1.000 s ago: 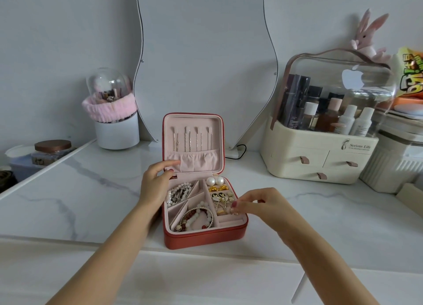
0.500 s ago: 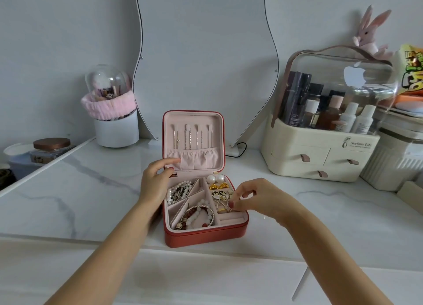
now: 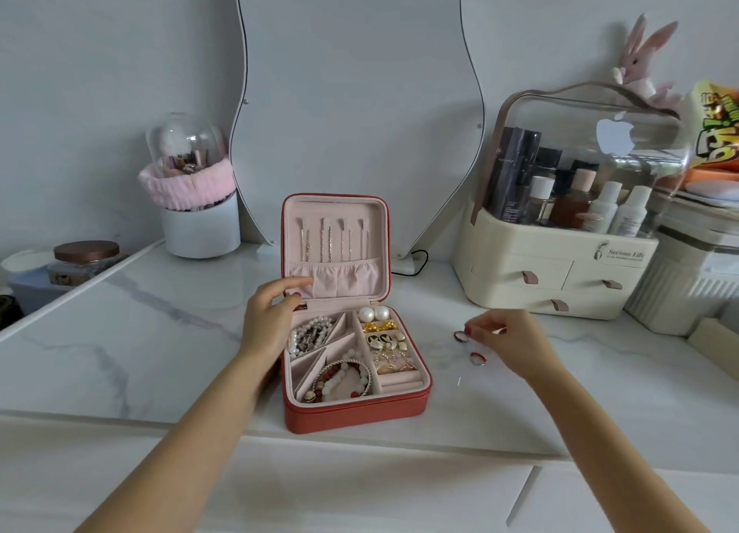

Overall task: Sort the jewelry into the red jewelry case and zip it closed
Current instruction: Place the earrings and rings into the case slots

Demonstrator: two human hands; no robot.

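Jewelry case point(image 3: 356, 408) stands open on the white marble desk point(image 3: 132, 344), near its front edge, with the red lid point(image 3: 335, 248) upright behind the tray. I see thin chains point(image 3: 332, 240) hanging inside the lid above a pink pocket. In the tray, a pearl bracelet point(image 3: 310, 334) lies in the back left compartment, a beaded bracelet point(image 3: 344, 380) in the front left one, two big pearl earrings point(image 3: 374, 313) at the back right, and small gold pieces point(image 3: 386, 342) in front of them.

My left hand point(image 3: 270, 316) rests at the left back corner of the case, with the fingers lightly curled against the lower edge of the lid; it touches the case but does not grip around it. My right hand point(image 3: 508, 340) is over the desk, to the right of the case and apart from it. Its fingertips are pinched together next to a small red ring point(image 3: 460, 336), and I think they hold it, but the picture is too blurred here to be sure. A second red ring point(image 3: 478, 358) lies on the desk just below the hand.

A mirror point(image 3: 352, 92) leans on the wall behind the case, a cream cosmetics box point(image 3: 560, 280) stands at the right, and a white brush pot point(image 3: 200, 228) at the left.
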